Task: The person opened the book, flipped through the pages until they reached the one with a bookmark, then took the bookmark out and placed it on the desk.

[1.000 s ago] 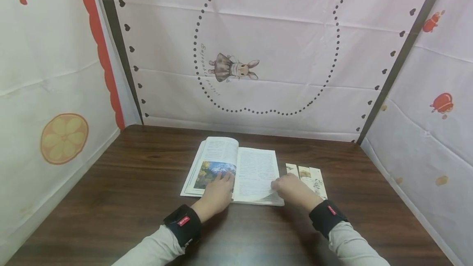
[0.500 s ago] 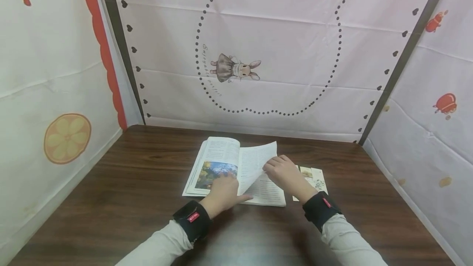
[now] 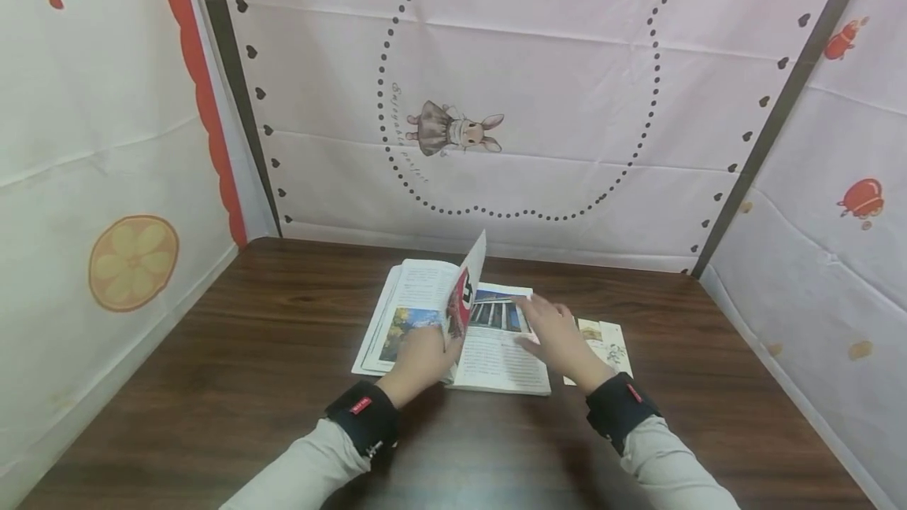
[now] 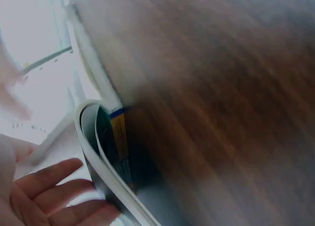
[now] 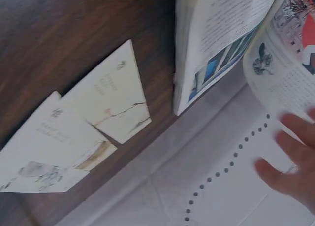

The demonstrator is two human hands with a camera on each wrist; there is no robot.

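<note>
An open book (image 3: 499, 364) lies on the table, its right page showing a photo of a columned building. One leaf (image 3: 469, 282) with a red picture stands nearly upright at the middle of the book. My left hand (image 3: 421, 356) rests on the left page over part of a landscape photo, its thumb beside the raised leaf. In the left wrist view, the fingers (image 4: 59, 186) lie extended against the curved pages. My right hand (image 3: 560, 337) is over the right edge of the book with fingers spread, holding nothing. The right wrist view shows these fingers apart from the leaf.
Pale printed cards (image 3: 611, 345) lie to the right of the book, partly behind my right hand; the right wrist view shows them overlapping (image 5: 106, 103). A brown wooden table (image 3: 212, 384) is bounded by printed white cloth (image 3: 567, 124) at the back and both sides.
The right hand lifted the leaf from the right side, swung it left toward upright and let it go. The left hand stayed on the left page, its thumb shifting up beside the leaf.
</note>
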